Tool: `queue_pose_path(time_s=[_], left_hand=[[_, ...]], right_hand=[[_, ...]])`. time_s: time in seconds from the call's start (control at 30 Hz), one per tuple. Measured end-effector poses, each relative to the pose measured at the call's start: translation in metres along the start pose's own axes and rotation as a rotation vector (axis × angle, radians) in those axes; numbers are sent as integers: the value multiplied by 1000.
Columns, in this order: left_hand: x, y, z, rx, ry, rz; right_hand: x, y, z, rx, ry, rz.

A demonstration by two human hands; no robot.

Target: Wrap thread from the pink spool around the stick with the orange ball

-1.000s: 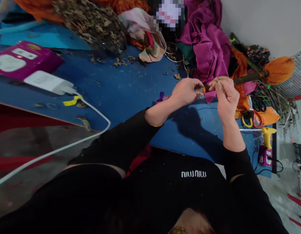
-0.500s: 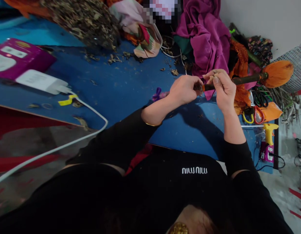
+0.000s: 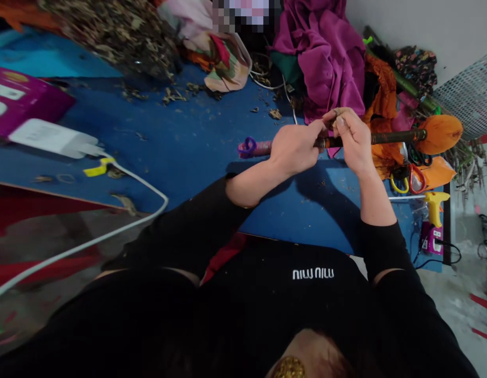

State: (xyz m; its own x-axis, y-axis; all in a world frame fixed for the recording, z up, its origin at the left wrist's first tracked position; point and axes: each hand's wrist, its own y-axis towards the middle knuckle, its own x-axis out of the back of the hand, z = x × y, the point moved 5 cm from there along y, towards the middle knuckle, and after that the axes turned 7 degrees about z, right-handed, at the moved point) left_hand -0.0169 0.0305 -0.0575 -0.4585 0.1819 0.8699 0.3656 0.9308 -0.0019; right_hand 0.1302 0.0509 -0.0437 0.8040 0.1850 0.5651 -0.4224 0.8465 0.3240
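Observation:
A long dark stick (image 3: pixel 399 137) with thin orange bands is held level above the table. My left hand (image 3: pixel 294 149) wraps round its middle, fingers closed. Left of that hand sticks out a pink-wrapped end (image 3: pixel 262 148) with a purple loop, in line with the stick. An orange rounded cloth bundle (image 3: pixel 442 135) sits at the right end. My right hand (image 3: pixel 355 139) is closed over the stick. Its thumb and fingertips pinch a small tan scrap close to the left index finger; what the scrap is, I cannot make out.
Purple cloth (image 3: pixel 325 52) lies behind my hands. Scissors with red handles (image 3: pixel 416 178) and a yellow glue gun (image 3: pixel 436 205) are at the right. A dried-leaf pile (image 3: pixel 117 37) and a purple power box (image 3: pixel 34 102) occupy the left. A white cord (image 3: pixel 148 186) crosses the table edge.
The stick's orange end has dropped slightly and turned, and more of the pink-wrapped end shows. Both hands stay on the stick, and the whole view has shifted a little.

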Motion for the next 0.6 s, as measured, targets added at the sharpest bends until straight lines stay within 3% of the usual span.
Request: queue_pose_path(time_s=[0.17, 0.43, 0.5, 0.6], left_hand=[[-4, -1, 1, -80, -22, -79], [-7, 1, 7, -143, -102, -76], [-5, 2, 10, -134, -145, -88], [0, 4, 18, -84, -186, -97]], right_hand=[[3, 0, -12, -111, -43, 39], [1, 1, -12, -45, 37, 1], [13, 1, -15, -72, 70, -61], [53, -5, -25, -161, 146, -176]])
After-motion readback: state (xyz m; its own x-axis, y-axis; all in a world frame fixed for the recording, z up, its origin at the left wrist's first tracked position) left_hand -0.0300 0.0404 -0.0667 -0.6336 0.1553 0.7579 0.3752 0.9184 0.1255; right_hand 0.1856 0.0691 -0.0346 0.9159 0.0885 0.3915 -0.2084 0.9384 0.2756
